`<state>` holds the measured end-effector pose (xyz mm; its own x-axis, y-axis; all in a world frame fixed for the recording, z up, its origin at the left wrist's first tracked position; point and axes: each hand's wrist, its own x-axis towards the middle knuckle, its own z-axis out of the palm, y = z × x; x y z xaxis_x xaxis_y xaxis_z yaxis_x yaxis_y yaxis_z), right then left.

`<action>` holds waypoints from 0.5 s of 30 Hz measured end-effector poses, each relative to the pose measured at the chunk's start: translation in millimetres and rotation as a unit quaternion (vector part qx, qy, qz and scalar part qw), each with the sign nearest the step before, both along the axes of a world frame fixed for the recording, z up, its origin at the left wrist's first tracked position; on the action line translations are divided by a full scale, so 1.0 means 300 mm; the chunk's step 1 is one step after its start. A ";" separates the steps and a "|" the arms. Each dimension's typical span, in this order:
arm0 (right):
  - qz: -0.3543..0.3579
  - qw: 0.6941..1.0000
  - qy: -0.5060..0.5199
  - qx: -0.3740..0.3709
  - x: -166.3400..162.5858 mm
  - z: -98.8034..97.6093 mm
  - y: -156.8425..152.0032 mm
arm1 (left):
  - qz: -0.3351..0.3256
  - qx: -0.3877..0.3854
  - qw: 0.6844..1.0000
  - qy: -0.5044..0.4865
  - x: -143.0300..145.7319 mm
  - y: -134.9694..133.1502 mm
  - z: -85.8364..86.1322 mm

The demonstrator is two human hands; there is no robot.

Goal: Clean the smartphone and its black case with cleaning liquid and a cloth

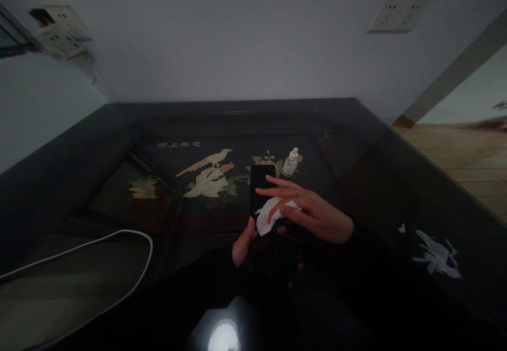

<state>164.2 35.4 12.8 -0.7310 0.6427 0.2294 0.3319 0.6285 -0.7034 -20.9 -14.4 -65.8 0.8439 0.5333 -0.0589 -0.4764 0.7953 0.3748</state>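
A black smartphone [259,178] lies at the middle of the dark table, its screen facing up. My left hand [243,243] grips its near left corner, the thumb along the edge and the other fingers mostly hidden. Above the lower part of the screen, my right hand [317,212] presses a crumpled white tissue [265,223] with some of its fingers. Two of its fingers stretch out over the glass, and one wears a ring. A small white-capped dropper bottle [290,164] stands just beyond the phone, to the right.
Torn white tissue [438,255] lies at the right, with a small scrap [401,228] beside it. A white cable [147,240] loops at the left. The glossy dark table [222,109] bears a bird-and-flower picture and meets the wall [245,39] at the back.
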 end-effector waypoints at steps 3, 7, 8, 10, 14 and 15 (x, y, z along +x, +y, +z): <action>-0.026 0.999 0.009 0.024 -0.005 0.001 -0.001 | -0.004 0.000 1.000 0.010 -0.003 -0.003 -0.010; 0.028 0.999 -0.004 0.031 -0.015 0.000 -0.007 | 0.006 -0.004 1.000 0.007 -0.002 -0.005 -0.018; 0.039 0.999 -0.008 0.032 -0.015 0.000 -0.008 | 0.003 -0.006 1.000 0.011 -0.001 -0.006 -0.016; 0.024 0.999 -0.006 0.033 -0.010 0.003 -0.006 | 0.000 -0.005 1.000 0.017 0.003 -0.008 -0.008; -0.001 1.000 0.005 0.027 -0.004 0.001 -0.003 | 0.030 -0.017 0.999 0.007 0.011 -0.019 -0.004; 0.018 1.000 0.004 0.022 -0.007 -0.001 -0.004 | 0.044 -0.023 0.999 0.005 0.011 -0.021 -0.008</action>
